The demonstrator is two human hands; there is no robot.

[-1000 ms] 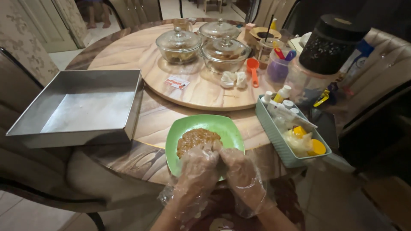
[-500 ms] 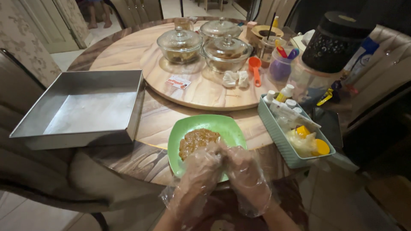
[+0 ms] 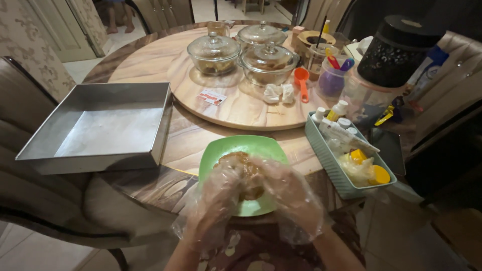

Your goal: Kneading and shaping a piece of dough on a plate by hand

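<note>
Both my hands wear loose clear plastic gloves and meet over a green square plate at the near edge of the round wooden table. My left hand and my right hand press together around a brown lump of food on the plate. Most of the lump is hidden by my fingers; only its top and middle show between them.
A square metal baking pan sits at the left. A wooden turntable carries two lidded glass bowls, an orange scoop and small items. A teal tray of bottles lies right. A black lidded container stands far right.
My hands have moved forward over the plate and closed around the brown lump, which was mostly uncovered a second ago.
</note>
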